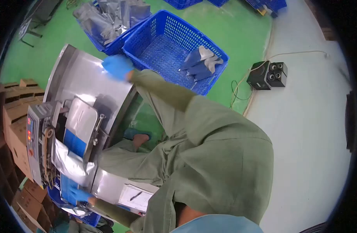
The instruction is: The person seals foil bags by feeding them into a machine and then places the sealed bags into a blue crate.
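Note:
My left hand (77,194), in a blue glove, is low on the left over the blue conveyor belt (66,185), its fingers stretched out, close to a silver foil bag (72,163). That bag lies across the belt beside a band sealing machine (37,141) with lit red digits. My right hand (118,68), also blue-gloved, is smeared by motion above the steel table (79,73), near the corner of a blue basket (163,64). Whether its fingers hold anything cannot be made out. A few silver bags (201,64) lie inside this basket.
Another blue basket (104,48) heaped with silver bags stands beside the first. Cardboard boxes (17,132) are stacked behind the sealer. Paper with a pen (135,196) lies on the table near my left forearm. Black speakers (277,74) and cables sit by the white wall.

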### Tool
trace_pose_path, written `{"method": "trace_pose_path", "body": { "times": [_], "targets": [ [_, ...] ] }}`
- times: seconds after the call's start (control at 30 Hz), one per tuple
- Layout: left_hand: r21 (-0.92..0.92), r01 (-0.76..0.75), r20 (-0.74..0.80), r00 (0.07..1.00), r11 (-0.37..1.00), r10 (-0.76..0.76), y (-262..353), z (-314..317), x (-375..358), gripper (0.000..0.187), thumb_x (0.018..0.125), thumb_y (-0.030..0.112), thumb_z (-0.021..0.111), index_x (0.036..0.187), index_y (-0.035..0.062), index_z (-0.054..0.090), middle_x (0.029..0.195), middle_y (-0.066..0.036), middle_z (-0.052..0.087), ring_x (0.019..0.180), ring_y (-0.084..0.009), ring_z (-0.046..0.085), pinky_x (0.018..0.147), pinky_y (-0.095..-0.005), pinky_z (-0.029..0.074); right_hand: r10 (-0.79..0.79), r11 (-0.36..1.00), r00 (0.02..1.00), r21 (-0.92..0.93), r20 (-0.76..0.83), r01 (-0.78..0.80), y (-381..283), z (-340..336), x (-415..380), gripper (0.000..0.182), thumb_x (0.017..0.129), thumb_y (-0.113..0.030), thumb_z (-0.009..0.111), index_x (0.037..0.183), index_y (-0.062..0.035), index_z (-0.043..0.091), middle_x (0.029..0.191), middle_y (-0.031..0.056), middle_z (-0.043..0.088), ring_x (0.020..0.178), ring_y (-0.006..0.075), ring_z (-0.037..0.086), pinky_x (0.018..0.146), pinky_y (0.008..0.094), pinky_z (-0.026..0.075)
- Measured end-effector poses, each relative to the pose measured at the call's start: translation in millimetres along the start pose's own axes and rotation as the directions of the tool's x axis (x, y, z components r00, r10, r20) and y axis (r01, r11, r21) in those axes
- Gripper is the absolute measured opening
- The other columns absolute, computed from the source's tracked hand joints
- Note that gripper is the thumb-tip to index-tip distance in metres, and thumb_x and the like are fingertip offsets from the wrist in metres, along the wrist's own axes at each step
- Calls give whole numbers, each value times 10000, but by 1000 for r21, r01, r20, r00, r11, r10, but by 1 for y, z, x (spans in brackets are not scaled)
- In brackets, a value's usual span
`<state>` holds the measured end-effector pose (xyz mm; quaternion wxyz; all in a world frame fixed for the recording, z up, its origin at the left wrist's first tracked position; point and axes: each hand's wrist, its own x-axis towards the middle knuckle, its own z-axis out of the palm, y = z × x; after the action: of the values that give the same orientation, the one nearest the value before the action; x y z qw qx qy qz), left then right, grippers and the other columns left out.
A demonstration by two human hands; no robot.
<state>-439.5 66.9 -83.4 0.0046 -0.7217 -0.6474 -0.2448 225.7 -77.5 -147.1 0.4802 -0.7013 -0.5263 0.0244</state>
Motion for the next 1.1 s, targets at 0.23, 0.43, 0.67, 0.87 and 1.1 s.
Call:
{"method": "trace_pose_path", "body": {
  "times": [0.23, 0.43, 0.67, 0.87, 1.1],
  "targets": [
    [-281, 650, -48, 725, 706, -687, -66, -57, -208, 392, 954, 316, 478, 1163, 19, 623, 971, -118, 665, 832, -279, 595, 713, -408, 486, 723, 254, 574, -625, -384, -738, 230, -247, -254, 471, 781, -394, 632, 1037, 1, 647, 1043, 241, 632, 1008, 367, 607, 871, 454, 479],
    [-17, 428, -254, 872, 904, -418, 28, -92, -198, 244, 929, 234, 533, 1038, 37, 625, 905, -82, 624, 791, -192, 561, 697, -333, 463, 616, 350, 782, -922, 92, -167, 297, -238, -244, 458, 843, -446, 557, 931, -7, 656, 897, 216, 634, 868, 352, 625, 747, 470, 480],
    [-347, 103, -397, 884, 932, -246, 193, -64, -174, 82, 886, 132, 608, 920, 62, 633, 872, -41, 603, 737, -140, 550, 658, -276, 448, 64, 745, 989, -666, 131, 40, 154, -248, -99, 457, 897, -427, 523, 773, 2, 618, 716, 202, 596, 639, 307, 598, 567, 464, 436],
    [-514, -388, -153, 919, 765, 363, 407, -31, -126, 440, 740, 132, 729, 1137, 40, 565, 1140, -141, 576, 1014, -278, 569, 865, -373, 465, -283, 927, 953, -223, 112, 301, -136, -238, 6, 246, 837, -146, 637, 660, 11, 569, 553, 189, 459, 459, 212, 425, 473, 399, 338],
    [-613, -372, -70, 904, 697, 421, 439, 3, -37, 643, 653, 329, 832, 1153, 47, 544, 1067, -126, 608, 965, -298, 597, 844, -381, 488, -706, 672, 636, 12, 313, 740, -331, -143, 65, 232, 808, -299, 583, 762, -80, 647, 706, 147, 626, 647, 348, 632, 592, 438, 496]
  ]
}}
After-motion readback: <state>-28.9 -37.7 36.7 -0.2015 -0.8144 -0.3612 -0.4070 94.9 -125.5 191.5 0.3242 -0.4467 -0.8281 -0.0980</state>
